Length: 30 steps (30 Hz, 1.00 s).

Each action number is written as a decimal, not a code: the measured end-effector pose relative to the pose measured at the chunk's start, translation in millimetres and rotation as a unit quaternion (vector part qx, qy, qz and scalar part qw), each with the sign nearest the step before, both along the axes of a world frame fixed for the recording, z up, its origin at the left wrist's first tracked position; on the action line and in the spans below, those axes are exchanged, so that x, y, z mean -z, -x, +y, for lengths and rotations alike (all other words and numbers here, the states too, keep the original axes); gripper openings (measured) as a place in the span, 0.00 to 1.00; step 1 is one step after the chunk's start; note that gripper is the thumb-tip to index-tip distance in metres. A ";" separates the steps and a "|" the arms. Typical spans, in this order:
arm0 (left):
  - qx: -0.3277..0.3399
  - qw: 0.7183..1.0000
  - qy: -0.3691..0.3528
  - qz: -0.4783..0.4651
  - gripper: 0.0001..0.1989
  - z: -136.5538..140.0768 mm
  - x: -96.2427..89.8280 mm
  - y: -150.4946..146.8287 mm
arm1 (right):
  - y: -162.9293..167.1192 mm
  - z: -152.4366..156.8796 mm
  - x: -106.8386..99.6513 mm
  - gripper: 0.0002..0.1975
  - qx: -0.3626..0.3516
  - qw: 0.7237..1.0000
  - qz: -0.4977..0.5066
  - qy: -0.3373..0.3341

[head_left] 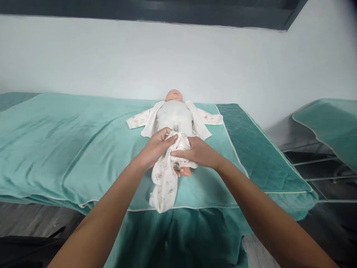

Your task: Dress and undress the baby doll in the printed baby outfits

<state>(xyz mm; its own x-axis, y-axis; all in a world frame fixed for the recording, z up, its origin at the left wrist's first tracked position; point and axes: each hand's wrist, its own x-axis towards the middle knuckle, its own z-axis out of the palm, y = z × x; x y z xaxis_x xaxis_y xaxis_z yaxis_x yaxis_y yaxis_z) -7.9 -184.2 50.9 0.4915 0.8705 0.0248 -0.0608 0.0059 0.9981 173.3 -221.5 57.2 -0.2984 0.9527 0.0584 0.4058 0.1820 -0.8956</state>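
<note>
A baby doll (175,113) lies on its back, head toward the wall, its pale cloth torso bare in front. Its arms are inside the sleeves of a white printed baby shirt (205,128), which is spread open at both sides. Over the doll's legs, my left hand (160,145) pinches white printed baby trousers (164,186) from the left. My right hand (199,150) grips the bunched part of the same trousers from the right, thumb on top. One trouser leg hangs loose toward the bed's front edge. The doll's feet (184,171) show just below the bunched cloth.
A teal sheet (69,134) with white piping covers the bed, over a darker quilted cover (259,156) at the right. A white wall (111,56) stands behind. Further right is another teal-covered piece with a metal frame (320,162).
</note>
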 end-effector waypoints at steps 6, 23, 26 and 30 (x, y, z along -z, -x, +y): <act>0.122 0.981 -0.006 0.153 0.18 -8.6 -15.9 13.5 | -12.5 20.2 1.7 0.08 0.097 0.982 0.159 0.005; 0.056 0.992 0.106 0.029 0.21 -5.0 10.4 14.2 | 7.2 29.6 21.5 0.13 0.011 0.946 0.305 0.105; -0.026 0.988 0.123 -0.090 0.21 1.0 16.8 10.1 | 9.9 26.7 20.7 0.18 -0.003 0.944 0.305 0.124; -0.092 0.965 0.166 -0.181 0.17 8.8 28.4 1.2 | 7.1 20.9 14.4 0.22 -0.077 0.964 0.188 0.173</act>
<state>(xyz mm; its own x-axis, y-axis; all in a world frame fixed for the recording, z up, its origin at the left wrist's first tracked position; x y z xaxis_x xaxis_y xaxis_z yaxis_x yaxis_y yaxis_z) -9.1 -175.4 22.5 0.3398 0.9315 -0.1301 -0.4352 0.2783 0.8563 166.2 -200.5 42.7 -0.4583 0.8803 -0.1227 0.0334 -0.1208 -0.9921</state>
